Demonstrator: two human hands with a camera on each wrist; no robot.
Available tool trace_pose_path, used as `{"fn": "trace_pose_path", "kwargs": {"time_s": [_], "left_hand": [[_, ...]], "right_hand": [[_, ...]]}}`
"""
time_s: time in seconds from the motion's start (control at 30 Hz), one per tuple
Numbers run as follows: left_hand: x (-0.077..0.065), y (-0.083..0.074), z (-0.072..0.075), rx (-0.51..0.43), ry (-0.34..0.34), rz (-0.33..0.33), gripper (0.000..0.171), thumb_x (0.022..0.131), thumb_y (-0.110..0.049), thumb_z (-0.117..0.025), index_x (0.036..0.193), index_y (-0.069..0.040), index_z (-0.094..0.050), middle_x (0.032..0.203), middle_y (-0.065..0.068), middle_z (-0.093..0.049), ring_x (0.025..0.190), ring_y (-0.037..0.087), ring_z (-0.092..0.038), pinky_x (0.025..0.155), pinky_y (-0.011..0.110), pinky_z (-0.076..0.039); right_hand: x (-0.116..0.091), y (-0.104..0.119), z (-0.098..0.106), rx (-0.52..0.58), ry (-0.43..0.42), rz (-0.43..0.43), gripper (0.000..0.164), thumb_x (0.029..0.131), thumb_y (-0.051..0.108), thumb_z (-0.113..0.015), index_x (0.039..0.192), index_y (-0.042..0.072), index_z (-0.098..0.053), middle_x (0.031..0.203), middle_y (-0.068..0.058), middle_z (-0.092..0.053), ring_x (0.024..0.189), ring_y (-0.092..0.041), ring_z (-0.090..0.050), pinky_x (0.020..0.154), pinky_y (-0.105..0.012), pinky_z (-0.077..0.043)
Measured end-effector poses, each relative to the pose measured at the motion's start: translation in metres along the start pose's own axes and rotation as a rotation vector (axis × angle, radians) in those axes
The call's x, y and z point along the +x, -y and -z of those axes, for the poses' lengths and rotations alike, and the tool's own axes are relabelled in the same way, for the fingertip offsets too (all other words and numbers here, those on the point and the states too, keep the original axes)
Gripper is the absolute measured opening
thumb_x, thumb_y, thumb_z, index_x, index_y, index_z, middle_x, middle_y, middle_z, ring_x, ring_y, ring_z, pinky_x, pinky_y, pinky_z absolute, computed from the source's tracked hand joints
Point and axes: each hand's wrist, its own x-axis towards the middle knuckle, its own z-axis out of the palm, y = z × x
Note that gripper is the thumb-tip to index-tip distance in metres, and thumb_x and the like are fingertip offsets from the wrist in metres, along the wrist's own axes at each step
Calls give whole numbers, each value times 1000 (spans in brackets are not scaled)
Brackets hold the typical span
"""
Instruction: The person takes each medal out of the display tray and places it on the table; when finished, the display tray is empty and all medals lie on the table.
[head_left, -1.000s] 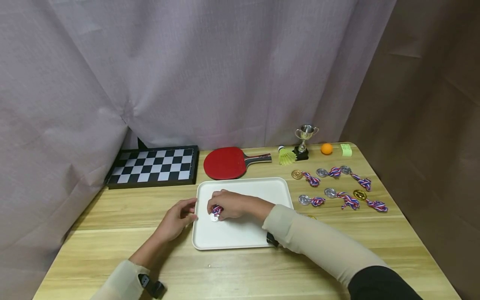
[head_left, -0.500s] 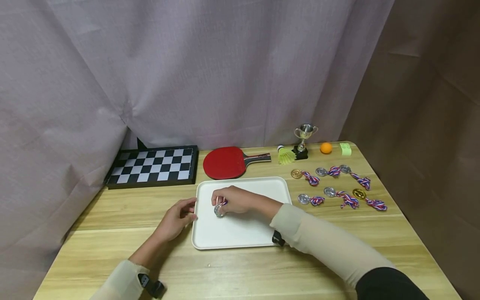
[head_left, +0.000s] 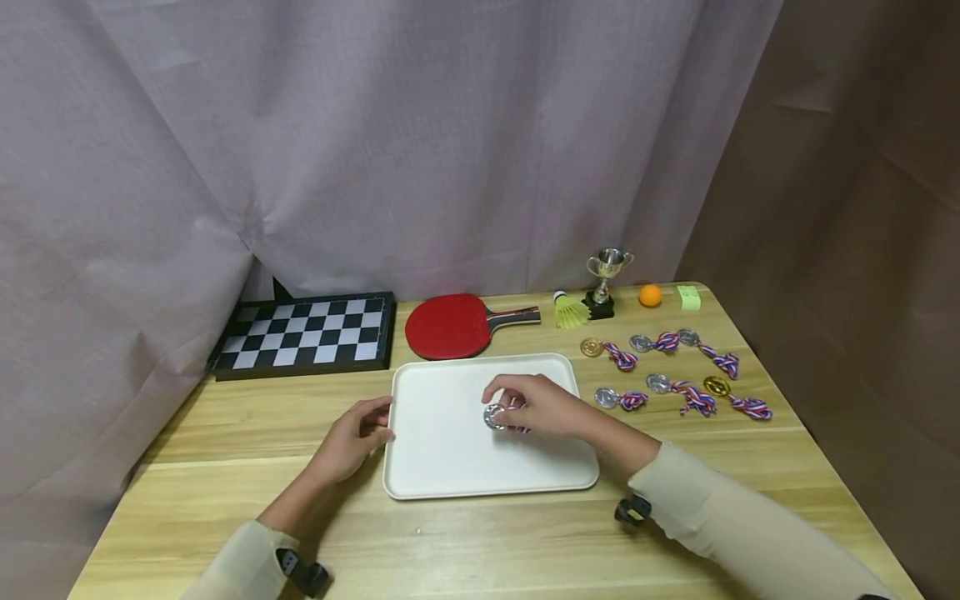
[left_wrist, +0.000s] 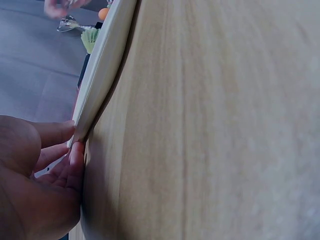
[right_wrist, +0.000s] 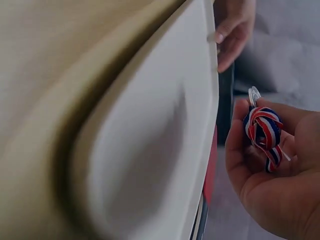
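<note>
A white rectangular tray (head_left: 450, 471) lies on the wooden table. My right hand (head_left: 534, 406) is above its right half, thumb and fingers pinching a silver medal (head_left: 492, 417) with a bunched red, white and blue ribbon (right_wrist: 264, 127). In the right wrist view the medal's disc pokes up past the fingertips, and part of the ribbon is hidden in the hand. At the tray's left side my left hand (head_left: 354, 437) touches the rim with thumb and fingertips (left_wrist: 62, 132), its fingers loosely bent.
Several gold and silver medals (head_left: 606, 397) with knotted ribbons lie right of the tray. Along the back stand a chessboard (head_left: 307, 333), a red table tennis bat (head_left: 447, 327), a shuttlecock (head_left: 570, 311), a trophy cup (head_left: 606, 279), an orange ball (head_left: 649, 295) and a green block (head_left: 688, 297).
My right hand has moved from the tray's left part toward its right half, carrying the silver medal along. My left hand has stayed at the rim.
</note>
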Motion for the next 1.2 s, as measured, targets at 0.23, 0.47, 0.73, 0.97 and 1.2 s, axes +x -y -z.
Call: {"fn": "trace_pose_path", "kwargs": {"time_s": [0.23, 0.47, 0.73, 0.97, 1.2], "left_hand": [[0, 0, 0, 11, 1, 17, 53, 91, 6, -71, 142, 6, -56, 114, 16, -65, 102, 23, -61, 82, 21, -52], [2, 2, 0, 6, 6, 39, 53, 92, 7, -71, 143, 4, -56, 116, 16, -66, 105, 26, -61, 84, 22, -51], [1, 0, 0, 9, 3, 44, 53, 91, 8, -71, 142, 3, -57, 113, 16, -66, 103, 26, -61, 81, 22, -52], [3, 0, 0, 21, 6, 34, 53, 91, 7, -71, 142, 3, -57, 114, 14, -65, 103, 24, -61, 82, 22, -51], [2, 1, -1, 20, 3, 40, 53, 92, 6, -71, 142, 2, -57, 113, 13, -65, 103, 24, -61, 82, 23, -51]], "right_hand": [[-56, -20, 28, 40, -173, -96, 20, 96, 15, -73, 115, 8, -68, 85, -5, -70, 77, -25, -67, 61, -29, -55], [-115, -39, 56, 6, -345, -207, 31, 97, 21, -74, 121, 5, -64, 89, -8, -71, 73, -16, -59, 62, -27, -49], [-173, -75, 72, -30, -480, -296, 37, 98, 16, -71, 129, -3, -60, 89, -13, -71, 67, -13, -61, 58, -30, -52], [-193, -103, 69, -189, -509, -334, 30, 93, 8, -75, 121, -2, -66, 92, -7, -73, 76, -3, -61, 63, -24, -49], [-195, -111, 61, -312, -538, -336, 24, 91, 12, -78, 112, 4, -70, 96, -4, -70, 81, 0, -57, 68, -23, -49]]}}
